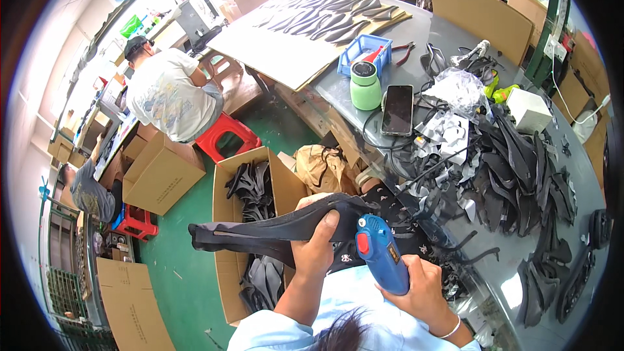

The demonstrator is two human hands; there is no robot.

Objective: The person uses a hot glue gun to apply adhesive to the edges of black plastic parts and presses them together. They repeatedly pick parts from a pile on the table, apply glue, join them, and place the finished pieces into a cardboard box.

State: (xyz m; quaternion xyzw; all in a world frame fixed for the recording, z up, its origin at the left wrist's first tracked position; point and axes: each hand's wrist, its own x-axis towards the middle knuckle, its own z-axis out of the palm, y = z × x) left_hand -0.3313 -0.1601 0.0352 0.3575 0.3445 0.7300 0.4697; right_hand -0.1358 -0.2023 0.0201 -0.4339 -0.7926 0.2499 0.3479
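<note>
My left hand is closed round a long, curved black padded fabric strip, thumb on top. The strip lies across in front of me, its split end to the left. In my right hand is a blue handheld power tool with a red button. The tool's head is at the strip's right end; whether they touch I cannot tell. Below the strip stands an open cardboard box holding dark strips. A heap of similar black pieces lies on the grey table to my right.
On the table are a phone, a green bottle, a blue basket, red-handled pliers and plastic scraps. A white board bears rows of dark pieces. Two people sit at the left near red stools; others stand far back.
</note>
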